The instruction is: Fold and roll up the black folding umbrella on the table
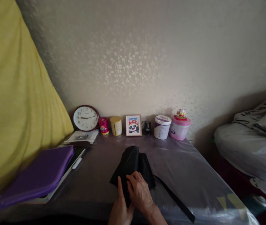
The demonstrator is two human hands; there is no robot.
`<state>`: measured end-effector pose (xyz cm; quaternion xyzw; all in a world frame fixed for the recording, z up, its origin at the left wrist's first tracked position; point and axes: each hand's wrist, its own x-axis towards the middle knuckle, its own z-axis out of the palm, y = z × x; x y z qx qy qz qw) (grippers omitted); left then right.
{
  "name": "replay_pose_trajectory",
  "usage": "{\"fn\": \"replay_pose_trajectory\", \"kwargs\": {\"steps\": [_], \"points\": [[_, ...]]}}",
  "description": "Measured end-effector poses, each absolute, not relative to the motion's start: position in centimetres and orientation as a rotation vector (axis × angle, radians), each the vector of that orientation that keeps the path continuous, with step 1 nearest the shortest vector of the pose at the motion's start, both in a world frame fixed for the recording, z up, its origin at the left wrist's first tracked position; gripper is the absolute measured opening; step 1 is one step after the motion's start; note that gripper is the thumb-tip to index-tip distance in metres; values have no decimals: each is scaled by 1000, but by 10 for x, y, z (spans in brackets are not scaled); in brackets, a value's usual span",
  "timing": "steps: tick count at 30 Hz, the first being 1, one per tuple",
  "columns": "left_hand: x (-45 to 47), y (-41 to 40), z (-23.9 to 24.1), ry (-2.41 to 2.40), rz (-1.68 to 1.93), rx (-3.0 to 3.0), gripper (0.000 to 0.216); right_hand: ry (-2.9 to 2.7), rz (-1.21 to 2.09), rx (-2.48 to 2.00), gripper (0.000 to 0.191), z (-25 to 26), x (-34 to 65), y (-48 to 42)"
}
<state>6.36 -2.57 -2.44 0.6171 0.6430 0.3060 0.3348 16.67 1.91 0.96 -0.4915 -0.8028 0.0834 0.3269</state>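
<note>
A black fabric item (130,159) with folded, flared panels lies at the front middle of the table, its exact kind unclear. A flat black strap (175,198) runs from its right side toward the table's front edge. My left hand (121,206) holds the near end of the fabric from the left, index finger stretched along it and thumb on the other side. Over the same near part, my right hand (139,191) is closed with bent fingers pinching the fabric. The fabric's underside and part of the left fingers are hidden.
Along the wall stand a clock (86,118), a pink tin (103,126), a yellow tin (116,126), a framed panda picture (133,125), a small black object (147,128) and two tubs (162,128). Purple folder (38,170) lies left; bagged bundles (252,150) sit right.
</note>
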Motion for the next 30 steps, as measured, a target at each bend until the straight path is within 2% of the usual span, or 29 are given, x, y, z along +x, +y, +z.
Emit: {"fn": "replay_pose_trajectory", "kwargs": {"steps": [9, 21, 30], "points": [[58, -22, -14, 1563, 714, 1683, 79, -2155, 246, -1201, 23, 11, 170, 18], [54, -19, -12, 1564, 692, 1632, 70, -2049, 534, -969, 18, 8, 186, 12], [58, -18, -21, 1657, 684, 1657, 64, -2246, 254, -947, 28, 0, 185, 72]]}}
